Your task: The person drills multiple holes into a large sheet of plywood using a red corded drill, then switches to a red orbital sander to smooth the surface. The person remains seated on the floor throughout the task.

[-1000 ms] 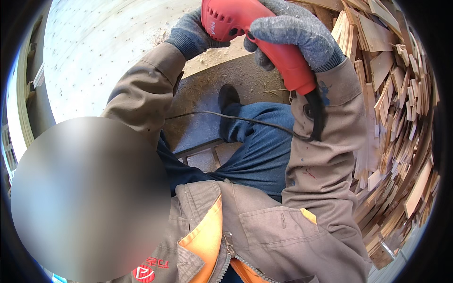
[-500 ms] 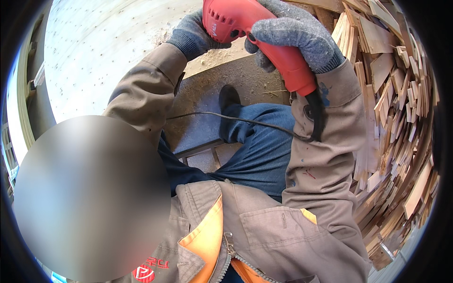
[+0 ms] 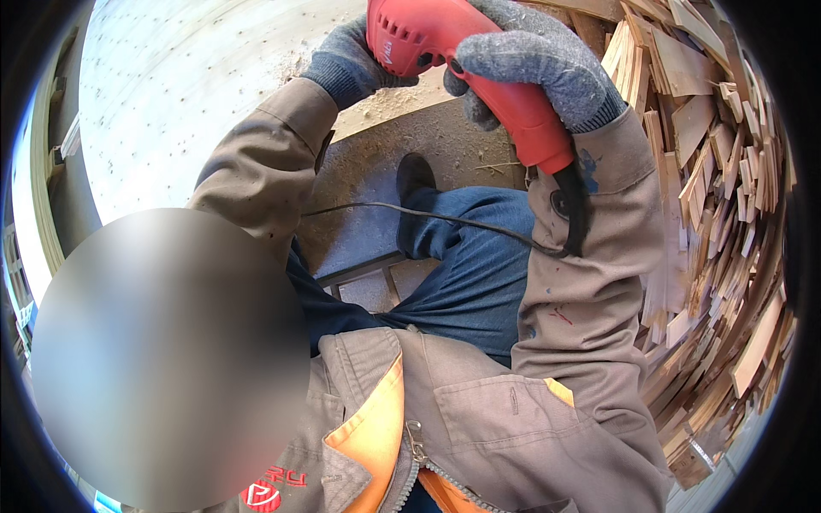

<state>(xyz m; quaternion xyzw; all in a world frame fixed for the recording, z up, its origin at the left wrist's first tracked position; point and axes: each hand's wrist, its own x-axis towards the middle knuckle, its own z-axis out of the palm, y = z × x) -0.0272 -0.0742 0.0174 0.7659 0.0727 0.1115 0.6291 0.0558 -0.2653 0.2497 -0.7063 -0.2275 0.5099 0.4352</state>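
Note:
A red corded power drill (image 3: 428, 34) is held at the top of the view, its front end cut off by the upper edge. My right hand (image 3: 547, 64), in a grey knitted glove, is wrapped around its handle. Gloved alike, my left hand (image 3: 352, 60) is closed against the left side of the drill's body; part of its fingers is hidden behind the tool. A black cord (image 3: 445, 220) runs from the handle's end past my right sleeve and across my legs. Beyond my left arm lies a large pale board (image 3: 188, 94) dotted with small dark marks, with sawdust near my left hand.
Scrap wood strips (image 3: 718, 188) are piled high along the right side. Shavings are scattered on the floor (image 3: 462, 137) beside my dark shoe (image 3: 416, 175). Stacked panel edges (image 3: 38, 188) stand at the far left. A round blur covers the lower left.

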